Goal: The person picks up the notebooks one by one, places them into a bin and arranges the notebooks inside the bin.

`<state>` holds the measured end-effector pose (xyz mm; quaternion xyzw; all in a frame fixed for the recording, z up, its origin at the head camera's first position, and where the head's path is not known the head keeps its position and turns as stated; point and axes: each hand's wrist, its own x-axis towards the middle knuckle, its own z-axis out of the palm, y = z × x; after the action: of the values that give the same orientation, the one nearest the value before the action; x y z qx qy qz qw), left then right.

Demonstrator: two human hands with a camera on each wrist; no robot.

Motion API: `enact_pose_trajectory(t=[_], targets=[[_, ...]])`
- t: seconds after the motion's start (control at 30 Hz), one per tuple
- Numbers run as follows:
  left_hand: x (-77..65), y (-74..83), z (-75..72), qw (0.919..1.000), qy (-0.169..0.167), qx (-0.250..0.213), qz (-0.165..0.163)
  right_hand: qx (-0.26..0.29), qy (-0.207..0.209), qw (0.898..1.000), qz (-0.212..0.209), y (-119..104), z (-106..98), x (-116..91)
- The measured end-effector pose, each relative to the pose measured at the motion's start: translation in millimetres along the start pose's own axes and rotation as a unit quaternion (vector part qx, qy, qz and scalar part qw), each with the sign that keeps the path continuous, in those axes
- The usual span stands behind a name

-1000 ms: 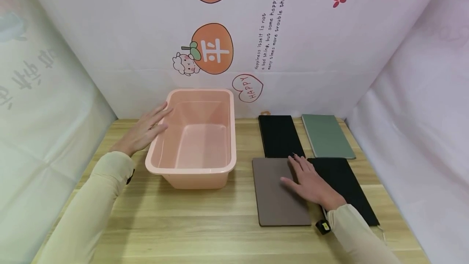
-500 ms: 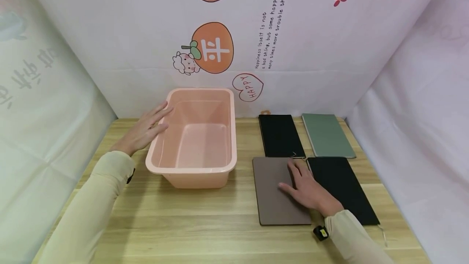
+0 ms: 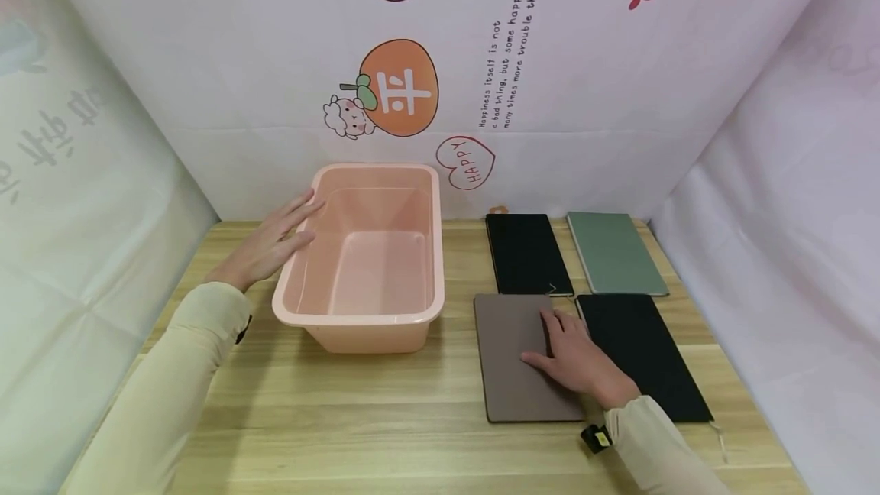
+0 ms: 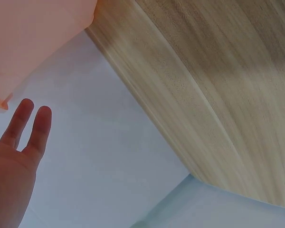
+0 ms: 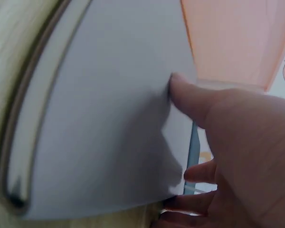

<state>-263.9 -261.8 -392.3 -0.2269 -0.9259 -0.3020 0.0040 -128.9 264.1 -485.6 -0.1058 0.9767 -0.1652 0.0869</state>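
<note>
Taupe notebook [image 3: 507, 357] beneath the right hand [image 3: 579, 360]

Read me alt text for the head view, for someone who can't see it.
A person's right hand lies over a taupe notebook, with two black notebooks and a sage-green notebook nearby on a wooden table. The left hand rests on the left rim of a pink tub.

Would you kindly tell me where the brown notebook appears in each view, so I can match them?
Head: the brown notebook lies low, right of centre, partly under the right hand.
Left wrist: not in it.
Right wrist: it spans the left and centre.
Shared landmark: the tub, left of centre in head, top left in left wrist, top right in right wrist.
</note>
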Motion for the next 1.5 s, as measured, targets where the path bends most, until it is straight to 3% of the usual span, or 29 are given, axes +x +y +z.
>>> enact_pose_trajectory(t=[0.23, 0.73, 1.0, 1.33, 1.5], targets=[[-0.8, 0.9, -1.5, 0.9997, -0.010, -0.019, -0.010, 0.003, -0.005, 1.000, 0.003, -8, -4, 2], [0.2, 0.9, 0.0, 0.9997, -0.016, -0.015, -0.014, 0.107, -0.022, 0.989, 0.103, -5, -8, 13], [0.4, 2.6, -1.0, 0.9997, -0.018, -0.007, -0.016, 0.148, -0.018, 0.985, 0.087, 3, -12, 15], [-0.7, 2.5, -1.6, 0.9998, -0.013, -0.004, -0.013, 0.163, -0.012, 0.985, 0.048, 7, -12, 12], [0.1, 1.7, -0.4, 0.9997, -0.013, -0.002, -0.018, 0.188, -0.029, 0.981, 0.026, 10, -17, 11]])
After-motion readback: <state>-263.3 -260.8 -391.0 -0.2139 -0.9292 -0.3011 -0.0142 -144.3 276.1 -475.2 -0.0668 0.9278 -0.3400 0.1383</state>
